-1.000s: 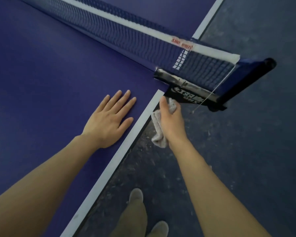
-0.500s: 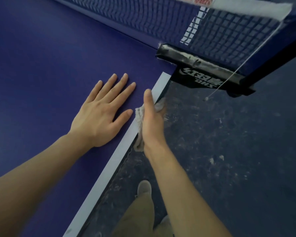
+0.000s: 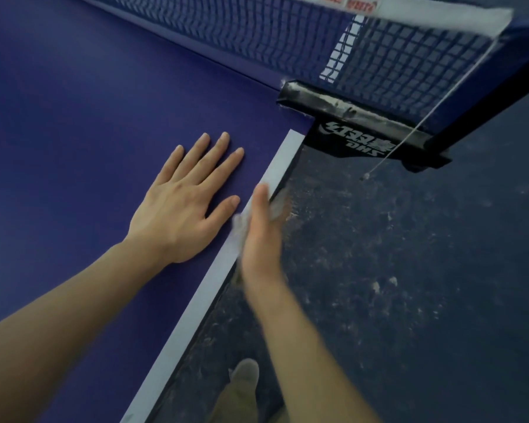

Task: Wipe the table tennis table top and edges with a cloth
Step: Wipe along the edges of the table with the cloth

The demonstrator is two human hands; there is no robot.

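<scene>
The blue table tennis table (image 3: 74, 148) fills the left of the view, with a white line along its right side edge (image 3: 208, 288). My left hand (image 3: 187, 203) lies flat on the top, fingers straight and spread, close to that edge. My right hand (image 3: 261, 233) grips a pale grey cloth (image 3: 242, 227) and presses it against the side edge, thumb over the white line. The hand and cloth are blurred; most of the cloth is hidden under the palm.
The dark net (image 3: 287, 41) with a white top band runs across the far side. Its black clamp post (image 3: 361, 129) juts out past the table edge, a thin cord (image 3: 409, 135) hanging from it. Dark speckled floor (image 3: 409, 270) lies to the right; my shoe (image 3: 245, 374) is below.
My right hand with the cloth has slid back along the side edge, away from the net clamp and toward me. The left hand has stayed flat in place.
</scene>
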